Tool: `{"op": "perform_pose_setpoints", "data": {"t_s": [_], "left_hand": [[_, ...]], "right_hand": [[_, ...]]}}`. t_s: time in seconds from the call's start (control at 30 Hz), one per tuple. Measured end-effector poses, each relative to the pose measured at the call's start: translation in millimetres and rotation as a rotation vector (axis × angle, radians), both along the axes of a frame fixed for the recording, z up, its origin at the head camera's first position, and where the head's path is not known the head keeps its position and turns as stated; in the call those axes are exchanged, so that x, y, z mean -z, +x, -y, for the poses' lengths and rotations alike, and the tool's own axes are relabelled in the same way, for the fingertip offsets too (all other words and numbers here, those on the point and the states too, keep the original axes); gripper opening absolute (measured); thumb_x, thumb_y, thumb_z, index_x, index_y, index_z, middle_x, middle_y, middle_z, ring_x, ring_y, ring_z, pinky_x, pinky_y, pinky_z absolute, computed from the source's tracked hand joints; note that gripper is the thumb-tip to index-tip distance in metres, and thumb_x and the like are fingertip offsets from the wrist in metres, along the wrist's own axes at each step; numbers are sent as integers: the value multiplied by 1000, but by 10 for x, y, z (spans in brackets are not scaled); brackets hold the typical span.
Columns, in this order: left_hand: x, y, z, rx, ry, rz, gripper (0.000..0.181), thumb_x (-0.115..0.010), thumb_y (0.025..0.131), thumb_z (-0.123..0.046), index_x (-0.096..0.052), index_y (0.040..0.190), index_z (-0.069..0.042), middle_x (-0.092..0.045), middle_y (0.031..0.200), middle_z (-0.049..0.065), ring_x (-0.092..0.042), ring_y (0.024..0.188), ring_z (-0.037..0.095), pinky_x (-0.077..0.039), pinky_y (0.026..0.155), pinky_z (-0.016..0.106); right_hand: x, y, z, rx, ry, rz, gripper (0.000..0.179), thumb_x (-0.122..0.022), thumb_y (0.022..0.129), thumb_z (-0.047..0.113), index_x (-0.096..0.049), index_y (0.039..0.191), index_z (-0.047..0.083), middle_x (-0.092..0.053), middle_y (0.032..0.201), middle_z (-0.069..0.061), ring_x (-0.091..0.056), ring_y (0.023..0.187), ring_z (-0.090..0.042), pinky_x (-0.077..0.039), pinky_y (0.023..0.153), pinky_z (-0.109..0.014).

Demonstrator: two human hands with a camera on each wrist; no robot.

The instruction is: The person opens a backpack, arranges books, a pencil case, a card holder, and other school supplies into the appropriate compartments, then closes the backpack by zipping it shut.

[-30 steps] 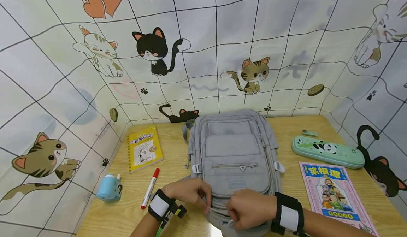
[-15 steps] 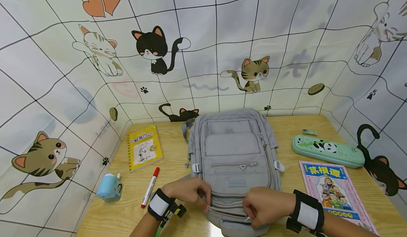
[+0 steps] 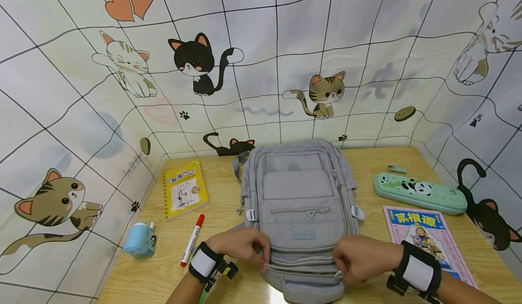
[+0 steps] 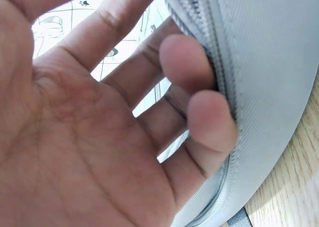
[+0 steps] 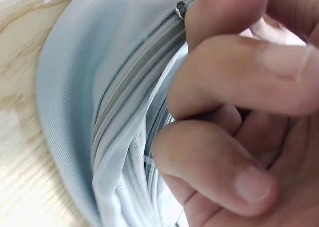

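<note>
A grey backpack (image 3: 302,187) lies front up on the wooden table, its lower end towards me. At its lower left edge my left hand (image 3: 240,246) pinches the fabric beside a zipper; curled fingertips touch the zipper edge (image 4: 223,62) in the left wrist view. My right hand (image 3: 364,259), at the lower right of the bag, grips the zipper pull (image 3: 338,274) of the front compartment. In the right wrist view a small metal slider (image 5: 180,9) shows at the fingertips, and the curled fingers cover the rest of the pull.
Left of the bag are a yellow spiral notebook (image 3: 186,190), a red-capped marker (image 3: 191,240) and a blue pencil sharpener (image 3: 140,239). To the right lie a green panda pencil case (image 3: 420,193), a small green eraser-like block (image 3: 397,169) and a pink-bordered book (image 3: 426,236), partly under my right forearm.
My right hand has slid to the right along the lower zipper with the zipper pull, from the bag's middle to its right side. The left hand has stayed in place.
</note>
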State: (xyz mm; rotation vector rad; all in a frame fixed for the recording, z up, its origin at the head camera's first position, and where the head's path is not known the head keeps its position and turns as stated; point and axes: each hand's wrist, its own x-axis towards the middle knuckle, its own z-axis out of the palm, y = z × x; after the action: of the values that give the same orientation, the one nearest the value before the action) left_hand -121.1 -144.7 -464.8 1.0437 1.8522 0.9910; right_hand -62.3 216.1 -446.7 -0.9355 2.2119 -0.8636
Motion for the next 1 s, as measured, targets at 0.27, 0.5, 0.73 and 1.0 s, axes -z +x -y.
{"op": "perform_pose_setpoints", "data": {"t_s": [0.27,0.5,0.73,1.0], "left_hand": [[-16,3,-6,-2,-16,20,7,-84,88,-7,-80,93,-4,-71,89,-3,-51,65,-3,-42,63,13],[-205,-37,-231,19,-70,1,21,-84,91,-15,-77,108,-5,-72,96,-1,-63,76,1,-53,70,16],[-358,138,-1031,241,-211,-430,19,-76,99,-40,-72,97,-22,-64,84,-19,-57,71,-6,-48,65,11],[-231,299,-1388,384,-323,-570,37,-72,102,-34,-50,77,-19,-39,66,-11,-37,55,1,-31,53,15]], "right_hand": [[-34,-2,-206,71,-13,113,22,-83,74,4,-64,71,14,-51,62,20,-48,53,5,-34,48,-17],[-42,-4,-235,92,34,100,24,-82,73,2,-64,71,18,-53,61,19,-50,53,3,-35,49,-18],[-7,-15,-266,77,42,69,24,-83,75,5,-64,73,19,-53,62,20,-51,53,5,-37,49,-17],[35,-41,-324,62,0,20,22,-82,79,6,-64,76,18,-54,65,22,-50,55,7,-39,49,-17]]}}
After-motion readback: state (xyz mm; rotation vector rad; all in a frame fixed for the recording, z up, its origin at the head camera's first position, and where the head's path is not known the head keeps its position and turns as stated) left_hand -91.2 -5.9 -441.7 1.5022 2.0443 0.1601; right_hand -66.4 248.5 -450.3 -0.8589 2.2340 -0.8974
